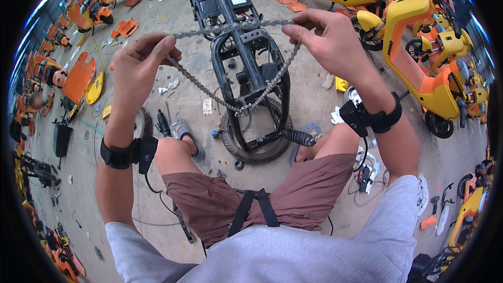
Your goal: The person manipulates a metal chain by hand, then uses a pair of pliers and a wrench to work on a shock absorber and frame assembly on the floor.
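A dark metal drive chain is stretched between my two raised hands. Its upper run goes almost straight across, while the lower run sags in a curve. My left hand pinches the loop's left end between thumb and fingers. At the other end, my right hand grips the chain with its fingers closed. Beyond and below the chain stands a black scooter frame, stripped of its panels. A tyre lies on the floor under the frame's near end.
A black coil-spring shock absorber sticks out by my right knee; another shock absorber is near my left foot. Yellow-orange scooters stand at the right. Orange panels and a yellow panel lie at the left. Cables and small parts litter the floor.
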The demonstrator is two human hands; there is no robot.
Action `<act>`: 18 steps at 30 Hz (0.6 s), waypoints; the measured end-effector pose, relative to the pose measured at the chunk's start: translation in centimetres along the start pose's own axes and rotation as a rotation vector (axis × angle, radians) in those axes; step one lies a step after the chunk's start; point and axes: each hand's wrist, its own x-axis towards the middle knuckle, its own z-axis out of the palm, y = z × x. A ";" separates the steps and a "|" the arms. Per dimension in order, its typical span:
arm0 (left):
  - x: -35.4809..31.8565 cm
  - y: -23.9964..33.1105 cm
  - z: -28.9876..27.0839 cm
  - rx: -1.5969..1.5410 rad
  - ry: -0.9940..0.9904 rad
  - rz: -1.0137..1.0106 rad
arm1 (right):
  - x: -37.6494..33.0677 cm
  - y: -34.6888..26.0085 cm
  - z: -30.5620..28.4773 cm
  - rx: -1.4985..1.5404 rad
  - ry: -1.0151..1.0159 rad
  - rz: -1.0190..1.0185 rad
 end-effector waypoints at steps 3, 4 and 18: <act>-0.9 0.3 0.4 -0.005 -0.017 -0.047 | -0.5 0.0 -0.5 0.102 -0.030 0.089; -1.4 0.5 0.6 -0.007 -0.029 -0.049 | -0.8 0.1 -0.8 0.105 -0.013 0.112; -0.6 -7.0 6.7 -0.186 -0.034 -0.288 | -1.6 9.4 3.5 0.350 -0.019 0.392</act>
